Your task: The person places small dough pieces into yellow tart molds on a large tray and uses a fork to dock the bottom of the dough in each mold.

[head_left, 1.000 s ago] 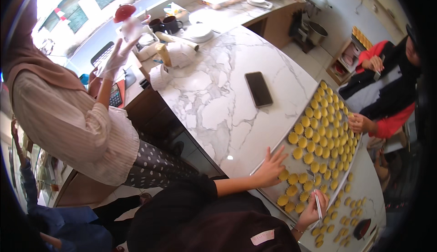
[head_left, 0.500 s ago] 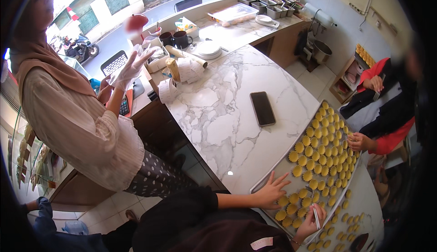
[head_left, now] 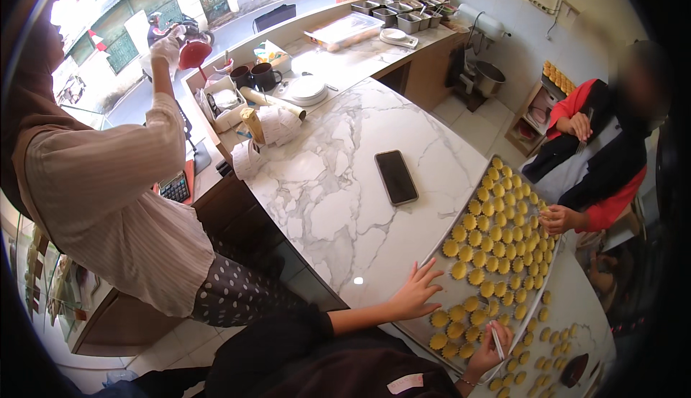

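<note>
A large metal tray (head_left: 419,332) holds rows of small yellow fluted tart shells (head_left: 476,276). Over the tray's near left part, my left hand (head_left: 417,294) is spread open, fingers apart and holding nothing. My right hand (head_left: 486,353), at the tray's near edge, is closed round the pale, shiny handle of a slim fork (head_left: 497,340). Its tip points in among the nearest shells, and the tines are hard to make out. Across the tray, a co-worker's hand (head_left: 562,219) touches a shell at the far right edge; that person's other hand (head_left: 577,126) holds a fork.
A black phone (head_left: 396,177) lies on the marble table (head_left: 324,182). More tart shells (head_left: 554,347) sit right of the tray, near a dark red object (head_left: 574,371). Another person in a striped top (head_left: 115,204) stands at left. Mugs (head_left: 266,76) and white plates (head_left: 307,88) stand beyond.
The person at left has raised a gloved hand toward the red object by the window. My left hand has shifted slightly left; my right hand keeps its grip on the fork. The view has turned slightly.
</note>
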### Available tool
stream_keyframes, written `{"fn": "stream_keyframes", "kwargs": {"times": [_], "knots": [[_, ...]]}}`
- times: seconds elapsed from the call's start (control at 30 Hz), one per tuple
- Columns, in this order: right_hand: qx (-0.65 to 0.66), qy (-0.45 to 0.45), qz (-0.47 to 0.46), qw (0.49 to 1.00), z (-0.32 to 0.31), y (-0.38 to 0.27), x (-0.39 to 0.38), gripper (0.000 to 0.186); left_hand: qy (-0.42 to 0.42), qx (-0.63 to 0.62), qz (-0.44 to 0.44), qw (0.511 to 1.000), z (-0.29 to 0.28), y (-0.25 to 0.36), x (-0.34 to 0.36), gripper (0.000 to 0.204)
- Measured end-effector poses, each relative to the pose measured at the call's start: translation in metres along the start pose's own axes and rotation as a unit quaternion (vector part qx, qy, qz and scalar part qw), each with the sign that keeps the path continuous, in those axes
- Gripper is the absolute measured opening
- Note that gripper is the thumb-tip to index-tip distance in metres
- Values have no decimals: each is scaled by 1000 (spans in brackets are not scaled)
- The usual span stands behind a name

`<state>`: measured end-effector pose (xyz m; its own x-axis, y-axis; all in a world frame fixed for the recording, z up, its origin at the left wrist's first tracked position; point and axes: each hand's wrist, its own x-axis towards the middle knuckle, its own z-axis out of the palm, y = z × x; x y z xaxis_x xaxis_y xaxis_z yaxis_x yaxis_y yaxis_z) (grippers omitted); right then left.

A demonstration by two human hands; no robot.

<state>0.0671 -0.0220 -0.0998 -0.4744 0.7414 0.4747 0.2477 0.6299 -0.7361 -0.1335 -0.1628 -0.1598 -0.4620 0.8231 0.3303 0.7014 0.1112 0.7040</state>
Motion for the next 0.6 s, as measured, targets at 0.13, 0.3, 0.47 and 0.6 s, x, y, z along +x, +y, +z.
{"fn": "stream_keyframes", "kwargs": {"times": [0.13,0.3,0.47,0.6], "knots": [[-31,9,-6,999,-3,-21,2,11,14,6,12,1000,5,-1,3,36],[-35,42,-7,999,5,-50,15,17,24,-2,20,1000,1,-6,5,33],[-17,64,-1,998,-2,-53,11,17,19,6,16,1000,0,-5,6,32],[-20,61,4,998,-7,-50,4,19,20,-2,13,1000,-2,-5,6,32]]}}
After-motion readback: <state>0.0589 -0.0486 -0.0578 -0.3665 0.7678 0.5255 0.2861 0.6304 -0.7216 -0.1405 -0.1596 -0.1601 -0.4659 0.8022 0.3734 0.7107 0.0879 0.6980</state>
